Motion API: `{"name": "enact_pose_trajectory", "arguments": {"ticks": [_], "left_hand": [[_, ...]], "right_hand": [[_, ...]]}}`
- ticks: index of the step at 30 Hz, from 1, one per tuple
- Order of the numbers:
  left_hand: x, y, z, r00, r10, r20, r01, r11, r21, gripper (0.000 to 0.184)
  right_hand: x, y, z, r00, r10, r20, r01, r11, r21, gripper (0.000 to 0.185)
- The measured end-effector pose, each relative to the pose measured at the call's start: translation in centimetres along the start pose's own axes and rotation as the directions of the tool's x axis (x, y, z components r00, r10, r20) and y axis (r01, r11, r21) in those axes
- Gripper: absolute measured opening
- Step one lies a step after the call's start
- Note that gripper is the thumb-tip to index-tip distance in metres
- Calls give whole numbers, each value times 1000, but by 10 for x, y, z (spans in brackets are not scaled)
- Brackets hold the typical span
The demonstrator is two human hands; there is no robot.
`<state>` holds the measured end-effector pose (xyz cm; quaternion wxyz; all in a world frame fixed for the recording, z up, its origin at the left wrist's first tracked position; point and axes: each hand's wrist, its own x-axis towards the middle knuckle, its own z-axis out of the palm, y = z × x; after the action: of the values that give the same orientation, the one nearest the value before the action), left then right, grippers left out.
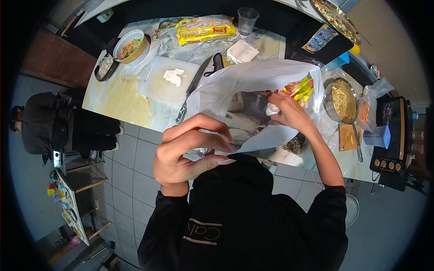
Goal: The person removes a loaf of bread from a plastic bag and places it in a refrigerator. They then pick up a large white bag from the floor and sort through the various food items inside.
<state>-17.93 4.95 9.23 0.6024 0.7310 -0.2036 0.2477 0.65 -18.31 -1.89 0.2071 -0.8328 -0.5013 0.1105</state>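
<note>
A large white plastic bag (pixel 253 72) stands gaping on the counter in front of me. My left hand (pixel 194 149) is curled at its near rim, thumb and fingertips closing on the edge. Reaching inside from the right, my right hand (pixel 289 110) grips a small white lumpy thing (pixel 272 109), whose kind I cannot make out. Beside those fingers in the bag is a yellow and red packet (pixel 301 88). Pale wrapped packages (pixel 242 122) lie deeper in it, partly in shadow.
Left of the bag, a large knife (pixel 193 86) lies along a white cutting board (pixel 165 83). Behind are a bowl of chopped vegetables (pixel 131 47), yellow noodle packs (pixel 205 29) and a glass (pixel 247 21). To the right stand a bowl of pale strips (pixel 342 101) and an oven (pixel 391 140).
</note>
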Motion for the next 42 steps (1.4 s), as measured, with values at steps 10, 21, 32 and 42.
{"name": "enact_pose_trajectory", "arguments": {"ticks": [10,21,32,42], "left_hand": [[0,0,7,998,-27,-64,24,998,-55,31],[-5,-2,6,988,-60,-144,57,998,-27,32],[-15,-5,3,988,7,-156,-14,999,-41,28],[-19,-5,-2,992,4,-123,-12,998,-64,30]], "right_hand": [[-38,-8,-44,912,356,-202,-2,497,868,23],[-31,1,-12,950,159,-269,280,-50,959,39],[20,-63,-5,932,72,-356,346,120,930,36],[-8,-48,32,934,-46,355,-154,844,514,36]]}}
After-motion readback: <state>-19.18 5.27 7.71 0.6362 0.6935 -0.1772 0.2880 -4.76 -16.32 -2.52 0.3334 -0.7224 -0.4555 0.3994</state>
